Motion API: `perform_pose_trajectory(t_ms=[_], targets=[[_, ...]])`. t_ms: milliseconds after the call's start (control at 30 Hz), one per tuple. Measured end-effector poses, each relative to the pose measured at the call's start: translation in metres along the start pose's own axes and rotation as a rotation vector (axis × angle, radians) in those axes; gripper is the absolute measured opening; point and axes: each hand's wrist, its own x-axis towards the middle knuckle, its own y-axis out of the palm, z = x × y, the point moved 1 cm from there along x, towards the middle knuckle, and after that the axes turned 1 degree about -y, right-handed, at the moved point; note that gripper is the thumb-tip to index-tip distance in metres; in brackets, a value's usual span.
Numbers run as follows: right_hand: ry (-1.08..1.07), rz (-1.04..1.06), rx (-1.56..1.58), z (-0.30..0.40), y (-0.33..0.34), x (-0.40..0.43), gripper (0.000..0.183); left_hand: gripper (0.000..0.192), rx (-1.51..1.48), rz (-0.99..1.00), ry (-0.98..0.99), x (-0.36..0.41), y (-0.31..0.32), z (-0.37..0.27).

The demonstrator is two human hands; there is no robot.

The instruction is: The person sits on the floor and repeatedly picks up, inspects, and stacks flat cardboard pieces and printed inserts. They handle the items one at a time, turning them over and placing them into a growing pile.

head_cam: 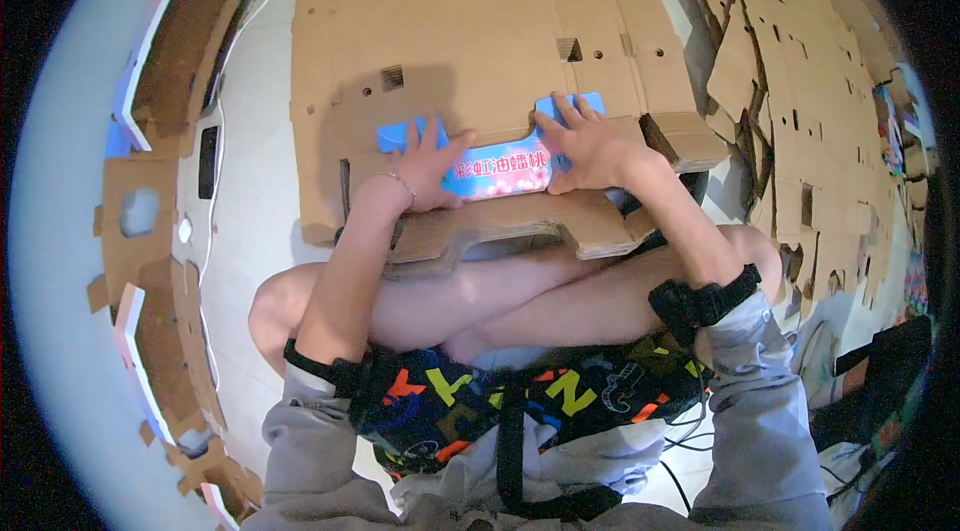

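Observation:
A blue and pink printed card panel (502, 174) bearing writing lies across the front of a stack of flattened corrugated cardboard (487, 20). My left hand (426, 174) rests with spread fingers on the panel's left end, partly over a blue tab. On the right end lies my right hand (589, 144), fingers apart and fingertips on another blue tab (589, 103). Neither hand is closed around the panel. Below it, a notched cardboard flap (517, 227) sticks out towards my crossed legs (517, 298). My palms and fingers hide parts of the panel's ends.
More cut cardboard sheets (810, 103) are piled along the right. To the left stand cardboard pieces with white-edged panels (139, 80), beside a white cable (217, 92) and a dark flat object (208, 163) on the floor. Black cables (679, 482) run near my right side.

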Motion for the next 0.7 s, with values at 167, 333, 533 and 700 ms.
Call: perform_pose_trajectory(t_ms=[167,333,533,700], targets=[[-0.038,0.09,-0.139,0.0,-0.004,0.004,0.088,0.092,0.045,0.033,-0.061,-0.003,-0.011,-0.012],[-0.177,-0.019,0.014,-0.012,-0.022,0.0,0.085,0.081,0.045,-0.098,-0.048,-0.008,-0.017,-0.006],[-0.016,-0.76,0.303,-0.03,-0.067,-0.011,0.053,0.065,-0.204,-0.668,-0.105,-0.049,-0.087,0.018],[0.097,-0.801,0.307,-0.031,-0.072,-0.015,0.046,0.063,-0.133,-0.57,-0.178,-0.068,-0.083,0.043]])
